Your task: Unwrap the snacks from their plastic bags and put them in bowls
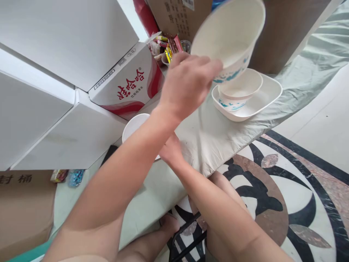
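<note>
My left hand (188, 83) reaches up across the table, its fingers closed on the rim of a large white bowl (231, 32) with a blue pattern. That bowl is tilted, its inside facing me. Just below it, a smaller patterned white bowl (240, 87) sits inside a white rounded rectangular dish (261, 103). Crossing beneath my left forearm, my right hand (172, 147) is beside a white dish (135, 127), partly covered by that forearm. The fingers of my right hand are mostly hidden, so its grip on the dish cannot be made out.
White and red cartons (128, 83) are stacked on the left. Behind them, wrapped snacks (171, 47) lie near a brown cardboard box (177, 18). A pale green cloth (212, 142) covers the table. Below its edge are a patterned floor (261, 193) and my legs.
</note>
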Available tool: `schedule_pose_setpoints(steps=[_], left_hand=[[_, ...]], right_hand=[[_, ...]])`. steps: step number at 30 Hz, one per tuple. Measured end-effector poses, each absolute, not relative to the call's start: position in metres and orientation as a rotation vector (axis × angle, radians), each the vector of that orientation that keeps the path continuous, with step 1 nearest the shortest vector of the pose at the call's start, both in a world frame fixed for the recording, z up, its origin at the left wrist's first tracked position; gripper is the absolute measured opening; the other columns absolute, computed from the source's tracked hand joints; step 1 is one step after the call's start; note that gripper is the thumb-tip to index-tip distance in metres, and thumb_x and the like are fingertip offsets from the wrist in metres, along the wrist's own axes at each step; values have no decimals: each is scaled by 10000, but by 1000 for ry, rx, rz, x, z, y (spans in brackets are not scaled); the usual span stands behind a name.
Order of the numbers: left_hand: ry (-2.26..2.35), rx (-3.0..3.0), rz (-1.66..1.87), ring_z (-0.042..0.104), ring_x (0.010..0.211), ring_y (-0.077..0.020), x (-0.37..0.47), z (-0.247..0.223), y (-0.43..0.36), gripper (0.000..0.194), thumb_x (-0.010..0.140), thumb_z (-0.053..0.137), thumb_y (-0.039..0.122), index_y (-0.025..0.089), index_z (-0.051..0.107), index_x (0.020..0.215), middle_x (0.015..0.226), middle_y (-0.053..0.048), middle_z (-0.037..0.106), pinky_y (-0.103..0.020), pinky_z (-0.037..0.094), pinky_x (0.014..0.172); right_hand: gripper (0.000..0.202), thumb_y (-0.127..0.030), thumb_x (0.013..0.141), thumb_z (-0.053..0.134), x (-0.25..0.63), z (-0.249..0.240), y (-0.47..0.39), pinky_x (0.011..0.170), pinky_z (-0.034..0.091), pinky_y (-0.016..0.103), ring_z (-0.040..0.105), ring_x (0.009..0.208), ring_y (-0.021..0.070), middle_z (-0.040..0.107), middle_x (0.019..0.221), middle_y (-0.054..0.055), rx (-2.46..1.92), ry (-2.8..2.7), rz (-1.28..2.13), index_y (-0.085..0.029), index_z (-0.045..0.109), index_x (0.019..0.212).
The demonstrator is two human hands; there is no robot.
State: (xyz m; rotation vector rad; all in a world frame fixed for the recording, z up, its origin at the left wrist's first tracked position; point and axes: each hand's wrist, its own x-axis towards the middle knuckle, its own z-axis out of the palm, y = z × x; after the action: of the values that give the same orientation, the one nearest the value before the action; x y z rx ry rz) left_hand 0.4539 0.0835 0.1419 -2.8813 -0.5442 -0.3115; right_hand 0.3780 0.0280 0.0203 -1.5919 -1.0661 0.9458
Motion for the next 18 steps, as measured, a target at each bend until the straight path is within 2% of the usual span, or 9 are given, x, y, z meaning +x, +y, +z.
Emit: schedule_pose_setpoints(steps=[2, 4, 6, 8, 12, 14, 18], left_hand=[[-617, -2731, -453, 653, 1062, -270, 414, 156, 88, 278, 944, 478, 149, 205, 670, 1138, 1012, -51, 706, -447, 367, 1016], [-787, -2625, -481, 655, 1040, -274, 363, 162, 96, 278, 926, 484, 149, 214, 679, 1113, 998, -50, 712, -447, 378, 982], [-997, -2554, -443, 659, 999, -278, 303, 157, 103, 210, 907, 518, 172, 211, 681, 1033, 929, -59, 714, -439, 385, 935], [-1194, -2521, -373, 654, 1015, -275, 243, 145, 105, 179, 914, 521, 206, 227, 678, 996, 955, -67, 727, -440, 370, 942], [-1468, -2472, -239, 656, 1010, -284, 153, 113, 91, 201, 914, 502, 239, 243, 692, 982, 1000, -78, 753, -454, 349, 923], [-1584, -2450, -199, 657, 1013, -283, 131, 98, 82, 223, 923, 486, 246, 248, 700, 986, 1019, -80, 761, -449, 344, 908], [-1722, -2460, -165, 661, 1029, -283, 122, 74, 79, 257, 946, 457, 260, 253, 714, 951, 1025, -76, 766, -454, 342, 909]], right_hand=[[355, -260, 921, 383, 368, 18, 27, 671, 398, 288, 582, 770, 193, 660, 827, 2, -1549, -1064, 1006, -228, 591, 1206], [451, -251, 901, 395, 357, 15, 27, 660, 393, 289, 583, 716, 197, 643, 735, -19, -1536, -1170, 1025, -251, 548, 1326], [578, -265, 894, 437, 345, 11, 27, 680, 412, 302, 615, 751, 218, 685, 786, 2, -1595, -1339, 993, -276, 451, 1472], [602, -289, 900, 464, 334, 8, 28, 701, 437, 327, 647, 821, 250, 731, 919, 52, -1715, -1458, 942, -292, 440, 1501], [368, -305, 917, 465, 324, 4, 31, 739, 466, 357, 663, 944, 282, 735, 1110, 102, -1876, -1455, 777, -266, 656, 1230], [305, -302, 910, 475, 326, 3, 30, 738, 466, 354, 663, 928, 278, 740, 1071, 102, -1917, -1382, 697, -256, 680, 1132], [259, -288, 880, 506, 339, -2, 28, 741, 462, 362, 659, 899, 280, 745, 1021, 92, -2007, -1220, 603, -251, 684, 1065]])
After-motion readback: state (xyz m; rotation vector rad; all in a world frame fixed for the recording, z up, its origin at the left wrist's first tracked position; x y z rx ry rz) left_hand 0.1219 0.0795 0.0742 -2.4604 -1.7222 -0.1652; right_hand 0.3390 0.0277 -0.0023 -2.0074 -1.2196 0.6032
